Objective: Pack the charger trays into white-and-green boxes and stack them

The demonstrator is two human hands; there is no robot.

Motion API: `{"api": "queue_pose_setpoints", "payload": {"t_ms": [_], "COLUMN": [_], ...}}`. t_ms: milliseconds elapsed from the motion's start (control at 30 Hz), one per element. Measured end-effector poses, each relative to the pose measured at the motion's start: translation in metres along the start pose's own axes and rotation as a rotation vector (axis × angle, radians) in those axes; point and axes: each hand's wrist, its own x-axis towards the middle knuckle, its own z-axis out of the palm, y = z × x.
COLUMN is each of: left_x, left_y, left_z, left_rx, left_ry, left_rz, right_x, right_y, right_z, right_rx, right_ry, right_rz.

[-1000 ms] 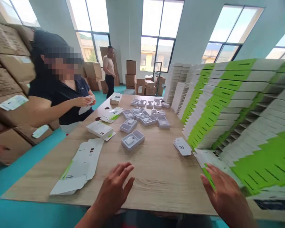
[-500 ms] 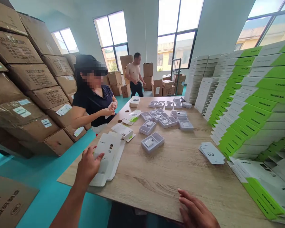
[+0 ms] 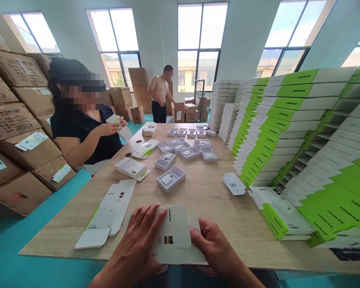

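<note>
A white flat box blank (image 3: 177,228) printed with CEUKAZ is held between both hands at the table's front edge. My left hand (image 3: 141,236) lies over its left side, fingers on top and thumb below. My right hand (image 3: 213,240) pinches the right end, thumb on the card. Left of them, flat box blanks (image 3: 111,208) lie in a pile. Ahead sits a clear plastic tray (image 3: 171,178) with a small white item in one compartment.
Several more trays (image 3: 190,153) stand farther back, near packs of cards (image 3: 131,167). White cards (image 3: 234,184) lie to the right, before tall stacks of green-and-white boxes (image 3: 288,116). A co-worker (image 3: 78,128) folds a box at left; another person (image 3: 160,94) stands behind.
My left hand has carried a box blank from the pile to the front middle, where my right hand now grips it too. My view has turned right. The co-worker now holds a box.
</note>
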Motion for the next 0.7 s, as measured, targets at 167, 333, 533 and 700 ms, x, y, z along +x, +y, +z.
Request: {"api": "queue_pose_setpoints", "payload": {"t_ms": [167, 333, 533, 700], "left_x": [0.010, 0.027, 0.049, 0.062], "left_y": [-0.002, 0.024, 0.065, 0.087], "left_z": [-0.006, -0.004, 0.024, 0.037], "left_rx": [-0.071, -1.115, -1.402, -1.857], "left_ry": [0.060, -0.154, 0.234, 0.026], "left_rz": [0.065, -0.455, -0.866, -1.034], "right_x": [-0.007, -0.009, -0.002, 0.007], "right_y": [-0.014, 0.004, 0.019, 0.014], "right_z": [-0.006, 0.021, 0.022, 0.016], "right_rx": [-0.117, -0.164, -0.306, 0.186], "right_ry": [0.201, 0.530, 0.679, 0.444], "right_rz": [0.002, -0.331, -0.311, -0.251]}}
